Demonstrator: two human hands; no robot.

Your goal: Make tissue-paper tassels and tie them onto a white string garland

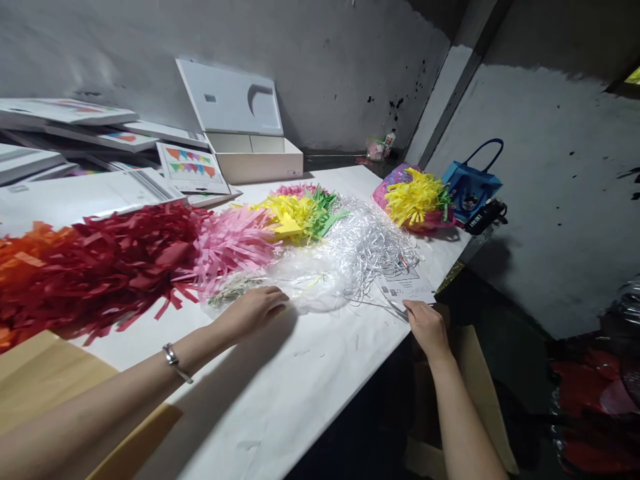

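My left hand [259,308], a metal bracelet on its wrist, is low over the table beside a clear plastic bag [305,279]. Its fingers are loosely bent, thumb a little apart, and no held thing shows. Greenish-brown thin strands [235,288] lie by that bag. At the table's right edge my right hand [427,325] pinches the near corner of a white printed sheet or packet [407,288], with small codes and text on it. A heap of shiny silver-white strings [367,233] lies just behind it, partly over its far edge.
Red tissue tassels [135,267], pink tassels [235,240] and yellow tassels [290,213] line the table [295,373]. Flat printed boxes [193,167] are piled back left beside an open white box [260,163]. A blue bag [473,187] hangs right; an open carton [475,393] stands below.
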